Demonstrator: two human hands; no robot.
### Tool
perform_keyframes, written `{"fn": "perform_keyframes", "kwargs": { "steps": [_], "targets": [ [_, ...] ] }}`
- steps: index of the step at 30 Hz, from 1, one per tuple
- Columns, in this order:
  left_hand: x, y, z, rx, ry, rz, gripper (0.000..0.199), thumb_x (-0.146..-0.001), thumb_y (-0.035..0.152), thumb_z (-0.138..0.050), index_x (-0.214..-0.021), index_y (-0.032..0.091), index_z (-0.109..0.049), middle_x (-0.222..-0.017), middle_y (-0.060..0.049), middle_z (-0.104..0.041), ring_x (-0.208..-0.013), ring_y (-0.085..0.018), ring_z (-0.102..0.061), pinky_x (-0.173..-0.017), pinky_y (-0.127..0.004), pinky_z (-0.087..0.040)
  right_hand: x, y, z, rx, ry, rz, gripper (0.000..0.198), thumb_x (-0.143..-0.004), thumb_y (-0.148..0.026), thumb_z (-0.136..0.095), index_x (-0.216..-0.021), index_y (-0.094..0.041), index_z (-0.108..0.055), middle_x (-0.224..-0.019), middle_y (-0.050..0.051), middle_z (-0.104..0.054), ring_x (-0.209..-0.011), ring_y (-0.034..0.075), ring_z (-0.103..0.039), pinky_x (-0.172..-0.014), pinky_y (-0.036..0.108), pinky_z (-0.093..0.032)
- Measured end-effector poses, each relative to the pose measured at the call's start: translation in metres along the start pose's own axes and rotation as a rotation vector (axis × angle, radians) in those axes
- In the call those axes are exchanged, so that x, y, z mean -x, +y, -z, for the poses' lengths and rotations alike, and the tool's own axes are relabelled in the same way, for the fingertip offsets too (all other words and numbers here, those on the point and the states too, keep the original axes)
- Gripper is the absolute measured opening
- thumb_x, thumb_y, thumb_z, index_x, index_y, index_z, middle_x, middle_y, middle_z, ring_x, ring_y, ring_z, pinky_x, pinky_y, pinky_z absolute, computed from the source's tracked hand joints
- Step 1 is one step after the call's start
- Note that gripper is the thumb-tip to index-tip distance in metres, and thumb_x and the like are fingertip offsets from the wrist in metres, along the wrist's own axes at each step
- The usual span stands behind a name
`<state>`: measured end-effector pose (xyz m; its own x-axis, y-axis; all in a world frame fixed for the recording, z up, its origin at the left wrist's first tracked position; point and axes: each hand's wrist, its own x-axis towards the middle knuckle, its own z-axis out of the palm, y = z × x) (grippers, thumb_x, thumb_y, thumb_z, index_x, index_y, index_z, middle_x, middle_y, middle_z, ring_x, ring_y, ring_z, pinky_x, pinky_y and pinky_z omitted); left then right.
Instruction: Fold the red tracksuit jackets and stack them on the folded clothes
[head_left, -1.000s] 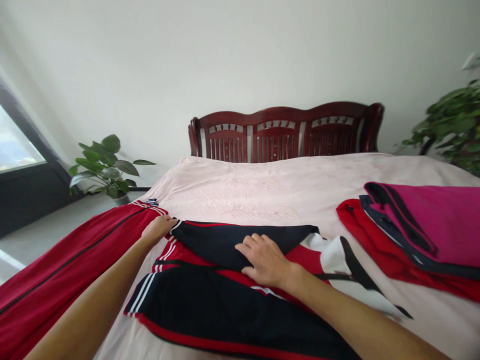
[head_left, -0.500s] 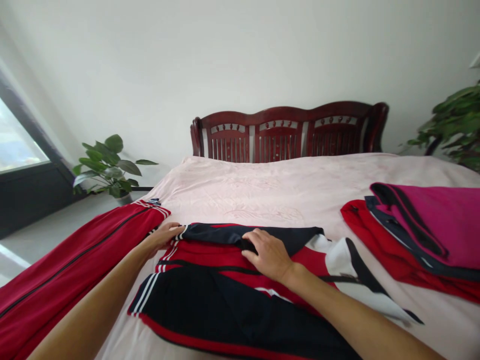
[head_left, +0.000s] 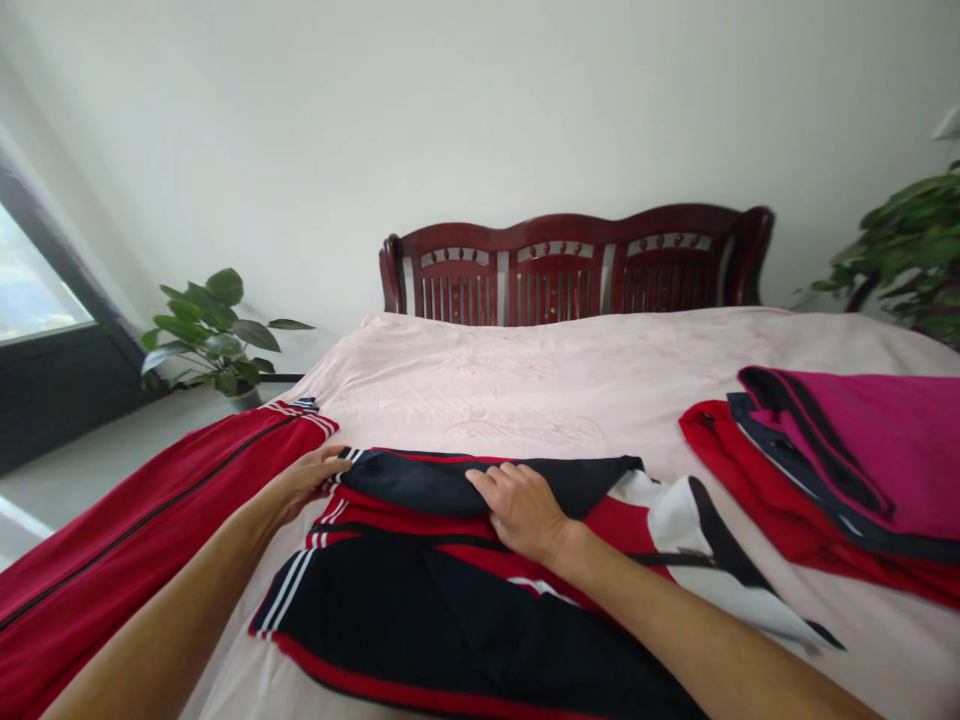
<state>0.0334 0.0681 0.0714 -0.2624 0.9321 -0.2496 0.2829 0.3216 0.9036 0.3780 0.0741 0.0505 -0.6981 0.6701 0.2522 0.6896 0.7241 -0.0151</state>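
Note:
A zip-up track jacket [head_left: 615,525] in navy, red and white lies on the bed, its sleeves folded inward along the body. At the striped cuff of the far sleeve [head_left: 420,482], my left hand [head_left: 311,478] pinches the fabric. My right hand [head_left: 529,508] rests midway along that same sleeve with its fingers curled on the cloth; its fingertips are partly hidden. The near sleeve [head_left: 375,590], with white stripes at its cuff, lies towards me.
Red trousers [head_left: 165,510] with a dark stripe lie along the bed's left side. Folded red, navy and magenta clothes [head_left: 862,450] are stacked at the right. Pale pink bedding [head_left: 517,370] reaches a dark wooden headboard [head_left: 559,265]. Potted plants [head_left: 217,330] flank the bed.
Both hands have shifted slightly left along the far sleeve. The cuff has moved left, and the sleeve looks straighter and flatter.

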Motion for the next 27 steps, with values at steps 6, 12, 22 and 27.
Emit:
{"fn": "perform_keyframes", "kwargs": {
  "steps": [6,12,22,27],
  "targets": [
    [-0.006,-0.010,0.004,-0.224,0.050,-0.044,0.027,-0.054,0.038,-0.069,-0.071,0.019,-0.064,-0.060,0.001,-0.063,-0.058,-0.017,-0.059,-0.049,-0.024,-0.039,0.016,0.026,0.013,-0.279,0.014,-0.044,0.039,-0.096,-0.046,-0.045,-0.120,-0.023,-0.065,-0.119,0.006,-0.068,-0.109,0.020,-0.059,-0.095,0.032,-0.041],
    [-0.012,-0.007,0.007,-0.327,0.267,-0.139,0.015,-0.065,0.032,-0.058,-0.076,0.021,-0.059,-0.059,0.002,-0.059,-0.058,-0.017,-0.058,-0.049,-0.023,-0.037,0.036,0.101,0.023,0.065,0.086,-0.432,0.034,-0.097,-0.040,-0.043,-0.099,-0.020,-0.071,-0.110,0.009,-0.070,-0.107,0.026,-0.059,-0.094,0.039,-0.038],
    [-0.012,-0.029,-0.005,-0.607,0.399,-0.099,0.024,-0.076,0.033,-0.056,-0.095,0.021,-0.063,-0.089,-0.009,-0.071,-0.085,-0.030,-0.067,-0.070,-0.035,-0.047,0.060,0.136,0.006,0.111,-0.040,-0.514,0.032,-0.096,-0.043,-0.048,-0.084,-0.020,-0.068,-0.090,0.008,-0.070,-0.089,0.023,-0.062,-0.077,0.033,-0.038],
    [0.015,-0.015,-0.017,-0.890,0.477,-0.542,0.038,-0.094,0.037,-0.035,-0.122,0.024,-0.058,-0.126,-0.011,-0.061,-0.117,-0.030,-0.056,-0.101,-0.043,-0.040,0.054,0.116,0.017,0.091,0.133,-0.455,0.018,-0.088,-0.020,-0.055,-0.099,-0.018,-0.069,-0.106,0.010,-0.067,-0.104,0.025,-0.056,-0.092,0.038,-0.039]
  ]
}}
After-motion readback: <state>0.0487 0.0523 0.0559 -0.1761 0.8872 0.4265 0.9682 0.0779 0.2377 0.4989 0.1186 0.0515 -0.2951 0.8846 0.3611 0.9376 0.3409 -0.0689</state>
